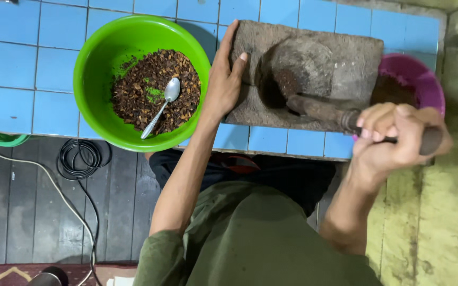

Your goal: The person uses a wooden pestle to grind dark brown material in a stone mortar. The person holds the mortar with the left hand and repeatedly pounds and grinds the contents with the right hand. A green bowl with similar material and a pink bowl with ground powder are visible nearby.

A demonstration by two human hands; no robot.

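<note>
Grinding step underway: right hand (398,135) is closing tight round the pestle (324,111), its head sitting in the hollow of the stone slab (314,63) on the blue-tiled bench (22,69). Left hand (225,79) is lying flat, fingers open, bracing the slab's edge, gripping nothing. Green bowl (96,58) w/ brown bits & spoon (163,106) is touching the left hand; pink bowl (425,79) w/ ground stuff at slab's far end. Next move prob. needs firm downward pressure, slab held steady.

A blue-tiled counter (22,79) carries a green bowl (99,58) of dark brown bits at one end; a grey stone grinding slab (345,63) sits beside it; a pink bowl (425,79) touches the slab's far side.
</note>
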